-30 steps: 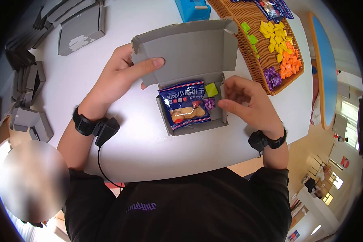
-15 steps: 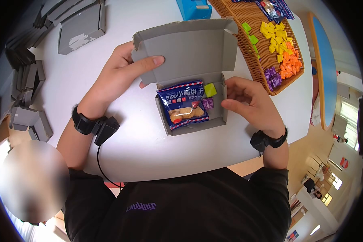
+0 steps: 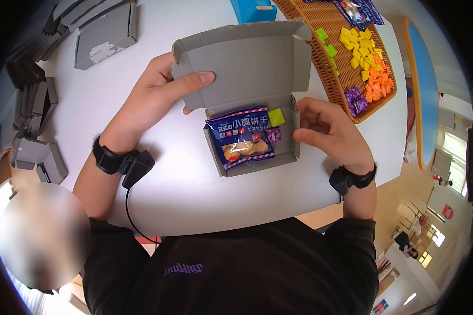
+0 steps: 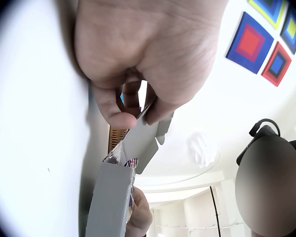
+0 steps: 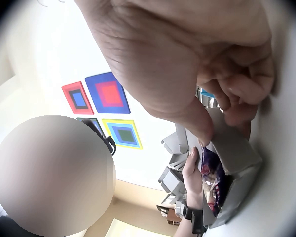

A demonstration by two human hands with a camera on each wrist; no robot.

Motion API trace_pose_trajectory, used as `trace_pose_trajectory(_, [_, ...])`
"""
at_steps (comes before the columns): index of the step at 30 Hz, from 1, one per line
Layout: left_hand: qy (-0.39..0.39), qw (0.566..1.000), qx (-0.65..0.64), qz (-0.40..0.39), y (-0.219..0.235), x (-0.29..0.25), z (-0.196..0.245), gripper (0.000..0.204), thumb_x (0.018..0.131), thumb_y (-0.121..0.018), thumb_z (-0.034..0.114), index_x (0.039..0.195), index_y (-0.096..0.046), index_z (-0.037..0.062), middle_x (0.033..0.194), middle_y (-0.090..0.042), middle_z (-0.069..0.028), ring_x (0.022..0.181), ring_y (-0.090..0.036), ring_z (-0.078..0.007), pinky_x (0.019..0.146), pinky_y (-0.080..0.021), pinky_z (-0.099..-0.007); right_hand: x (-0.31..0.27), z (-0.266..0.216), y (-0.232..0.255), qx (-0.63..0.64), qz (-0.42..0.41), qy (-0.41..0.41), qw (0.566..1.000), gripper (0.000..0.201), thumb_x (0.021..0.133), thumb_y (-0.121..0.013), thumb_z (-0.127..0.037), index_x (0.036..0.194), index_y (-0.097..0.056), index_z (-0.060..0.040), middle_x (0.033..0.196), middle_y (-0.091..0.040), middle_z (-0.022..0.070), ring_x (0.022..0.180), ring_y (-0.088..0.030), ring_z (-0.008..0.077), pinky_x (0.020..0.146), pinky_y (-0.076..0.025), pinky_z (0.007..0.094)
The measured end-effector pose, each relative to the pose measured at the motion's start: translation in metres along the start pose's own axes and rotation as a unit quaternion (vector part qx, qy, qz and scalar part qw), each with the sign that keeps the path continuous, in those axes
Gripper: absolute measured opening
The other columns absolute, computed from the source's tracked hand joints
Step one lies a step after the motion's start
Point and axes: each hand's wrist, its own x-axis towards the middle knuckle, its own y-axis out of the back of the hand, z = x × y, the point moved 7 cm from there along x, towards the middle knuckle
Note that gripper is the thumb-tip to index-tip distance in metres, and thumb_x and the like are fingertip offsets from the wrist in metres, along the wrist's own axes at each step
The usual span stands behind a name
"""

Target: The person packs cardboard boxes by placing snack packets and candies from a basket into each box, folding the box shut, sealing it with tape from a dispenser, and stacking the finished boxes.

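Observation:
A small grey cardboard box (image 3: 263, 169) lies on the white table with its lid (image 3: 242, 65) raised. My left hand (image 3: 160, 94) holds the lid's left side, thumb across the inner face and fingers behind. At the box's right wall, my right hand (image 3: 331, 131) pinches the side between thumb and curled fingers, which the right wrist view shows on either side of it. Inside lies a blue biscuit packet (image 3: 239, 136) on the left. Beside it are a green wrapped sweet (image 3: 275, 117) and a purple wrapped sweet (image 3: 273, 135).
A wicker basket (image 3: 326, 73) at the back right contains yellow, orange, purple and green sweets plus blue packets (image 3: 358, 13). A blue tape dispenser (image 3: 252, 10) stands behind the box. More grey boxes (image 3: 105, 39) are at the left, several of them stacked (image 3: 34, 100).
My right hand has shifted slightly right, its thumb drawing back from over the box's inside to the right wall. The left hand still holds the lid up.

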Motion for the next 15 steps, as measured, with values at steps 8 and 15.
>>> trace_pose_trajectory(8, [0.003,1.0,0.0,-0.005,0.0006,-0.0003,-0.0009,0.021,0.105,-0.073,0.022,0.117,-0.074,0.0042,0.088,-0.073,-0.0012,0.066,-0.062,-0.0076,0.054,-0.047,-0.0248,0.004,0.0001,-0.0015,-0.003,0.003,-0.005,1.0,0.039,0.097,-0.085,-0.012,0.126,-0.066,0.0059,0.1,-0.065,-0.0016,0.087,-0.062,0.005,0.08,-0.054,0.0226])
trace_pose_trajectory(15, [-0.003,1.0,0.006,-0.006,0.0001,-0.0003,0.0002,0.021,0.106,-0.072,0.022,0.117,-0.074,0.004,0.088,-0.073,-0.001,0.067,-0.062,-0.0076,0.055,-0.048,-0.0253,0.006,0.0012,-0.0027,-0.004,0.0,-0.009,1.0,0.035,0.096,-0.084,-0.01,0.123,-0.067,0.0054,0.098,-0.065,-0.0024,0.084,-0.061,0.0038,0.077,-0.052,0.0215])
